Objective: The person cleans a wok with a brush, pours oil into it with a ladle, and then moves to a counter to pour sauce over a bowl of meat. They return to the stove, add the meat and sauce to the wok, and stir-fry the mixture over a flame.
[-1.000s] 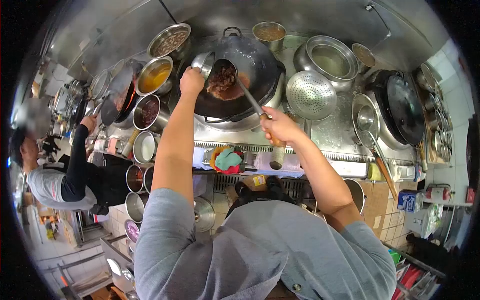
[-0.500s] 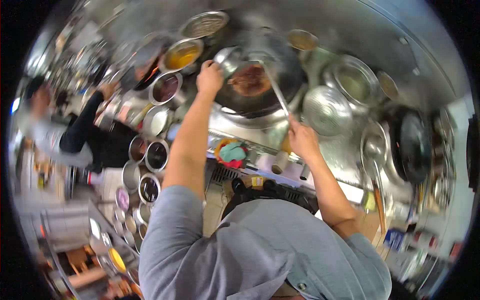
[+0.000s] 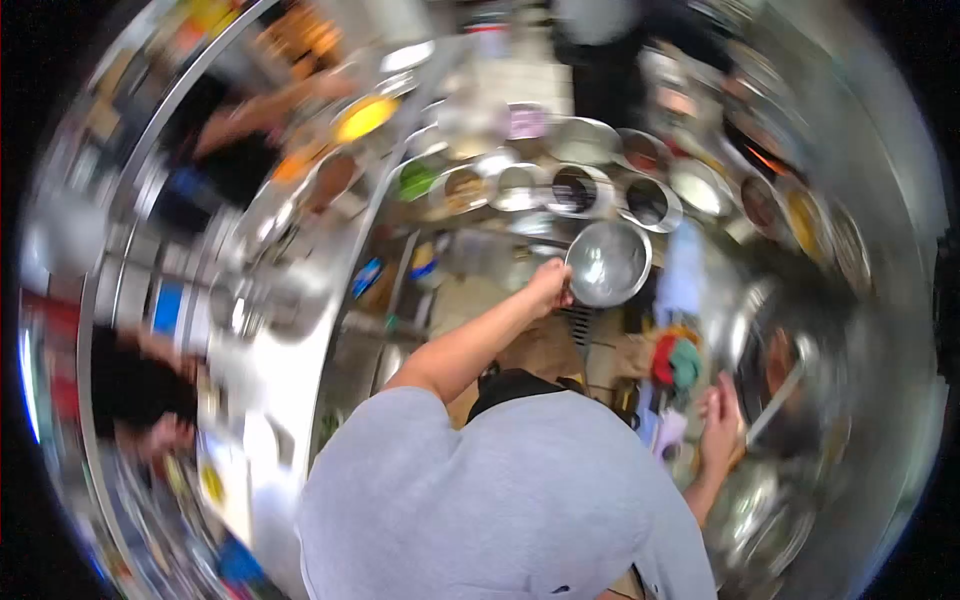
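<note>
At one o'clock from our torso [image 3: 520, 490], our left hand [image 3: 550, 286] is clamped on the rim of the metal bowl [image 3: 609, 264], near the pots [image 3: 604, 200] beyond; swung too wide, we judge, it could knock them. At two o'clock our right hand [image 3: 718, 412] is by the ladle [image 3: 776, 404] in the wok [image 3: 818, 318]; blurred, so we cannot tell its grip; a loose hold could let the ladle slide.

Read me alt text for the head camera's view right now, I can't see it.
A person's left hand holds a metal bowl away from a wok. The right hand is at a ladle extending into that wok, its grip too blurred to tell. Metal pots stand beyond the bowl.
</note>
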Available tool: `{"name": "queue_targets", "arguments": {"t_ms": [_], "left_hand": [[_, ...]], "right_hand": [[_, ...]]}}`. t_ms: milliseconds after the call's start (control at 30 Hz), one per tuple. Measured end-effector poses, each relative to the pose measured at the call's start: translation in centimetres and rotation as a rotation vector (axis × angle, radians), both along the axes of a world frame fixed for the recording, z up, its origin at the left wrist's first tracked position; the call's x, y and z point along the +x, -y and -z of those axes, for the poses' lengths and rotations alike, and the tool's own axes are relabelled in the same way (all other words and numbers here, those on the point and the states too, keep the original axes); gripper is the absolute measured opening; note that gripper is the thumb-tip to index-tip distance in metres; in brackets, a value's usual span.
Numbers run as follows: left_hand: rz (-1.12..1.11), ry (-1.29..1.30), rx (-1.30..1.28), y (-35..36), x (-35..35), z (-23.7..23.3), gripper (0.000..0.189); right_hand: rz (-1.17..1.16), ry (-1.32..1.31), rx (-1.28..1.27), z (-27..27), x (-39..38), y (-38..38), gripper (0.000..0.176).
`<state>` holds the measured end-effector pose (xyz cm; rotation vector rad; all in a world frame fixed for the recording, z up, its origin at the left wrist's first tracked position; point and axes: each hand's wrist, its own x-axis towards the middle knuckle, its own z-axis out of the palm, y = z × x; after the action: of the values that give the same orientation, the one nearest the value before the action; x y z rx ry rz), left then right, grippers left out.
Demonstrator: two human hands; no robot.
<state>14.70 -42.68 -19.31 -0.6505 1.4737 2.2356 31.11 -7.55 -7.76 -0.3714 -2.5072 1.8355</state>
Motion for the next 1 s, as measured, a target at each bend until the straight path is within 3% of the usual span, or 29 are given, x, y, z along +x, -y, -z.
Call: {"name": "queue_targets", "arguments": {"t_ms": [33,100,133,167,200,233,367,400,433,500,567,600,633,700,767,833,867,933,967,1000], "left_hand": [[-0.098,0.086,0.001,4.2,3.1,1.2,0.014],[-0.397,0.120,-0.112,11.3,10.9,-1.2,0.023],[-0.535,0.112,-0.139,14.3,14.9,-2.5,0.025],[-0.775,0.054,-0.073,17.0,18.1,-1.6,0.025],[-0.934,0.044,-0.100,20.0,21.4,-0.4,0.022],[-1.058,-0.020,-0.106,22.4,24.8,0.1,0.018],[-1.662,-0.140,0.175,27.7,34.0,-1.0,0.011],[-1.695,-0.172,0.238,29.0,35.8,-0.3,0.011],[-1.808,-0.271,0.198,30.4,36.8,0.7,0.010],[-1.858,-0.300,0.260,29.9,36.4,-2.5,0.016],[-1.712,-0.237,0.189,27.9,33.8,-7.8,0.025],[-1.502,-0.267,0.203,27.8,33.9,-6.9,0.032],[-1.478,-0.247,0.208,27.7,33.7,-5.7,0.032],[-1.055,-0.104,0.052,27.7,32.9,-3.0,0.032],[-0.793,0.118,-0.081,27.2,32.3,0.1,0.029],[-0.488,0.367,-0.316,26.6,33.4,3.4,0.027],[-0.319,0.463,-0.434,26.5,34.5,4.7,0.024],[0.557,0.307,-1.026,28.3,37.9,8.0,0.030],[0.426,0.618,-0.891,28.0,37.9,7.7,0.033],[0.922,0.198,-1.172,30.4,41.0,12.5,0.030]], "right_hand": [[-0.112,0.108,-0.249,2.2,-0.6,2.4,0.041],[-0.273,0.396,-0.354,6.7,-1.9,7.6,0.042],[-0.448,0.463,-0.283,12.0,-2.4,8.5,0.044],[-0.782,0.077,0.144,21.4,-2.8,7.4,0.043],[-0.819,-0.047,0.483,20.3,-2.3,10.6,0.031],[-0.940,-0.017,0.585,24.1,-2.7,11.3,0.031],[-1.405,0.037,0.606,42.4,-6.7,10.2,0.030],[-1.447,0.012,0.590,40.9,-6.7,11.7,0.030],[-1.304,0.328,0.551,39.2,-7.1,12.9,0.029],[-0.819,0.846,0.454,24.8,-6.4,20.8,0.027],[-0.720,0.892,0.094,32.5,-7.5,19.3,0.027],[-0.688,0.905,0.093,31.5,-7.3,19.3,0.027],[-0.565,0.930,0.038,30.1,-7.3,20.4,0.026],[-0.427,0.953,-0.036,29.3,-6.6,20.2,0.026],[-0.044,1.057,0.096,33.9,-5.9,16.4,0.027],[0.247,1.184,0.012,41.6,-5.0,9.3,0.026],[0.340,1.240,0.015,42.1,-4.6,6.5,0.026],[0.406,1.212,-0.003,40.7,-4.2,4.6,0.025],[0.384,1.128,-0.015,38.1,-3.5,4.0,0.025],[0.273,1.047,-0.167,36.6,-2.6,3.0,0.026]]}}
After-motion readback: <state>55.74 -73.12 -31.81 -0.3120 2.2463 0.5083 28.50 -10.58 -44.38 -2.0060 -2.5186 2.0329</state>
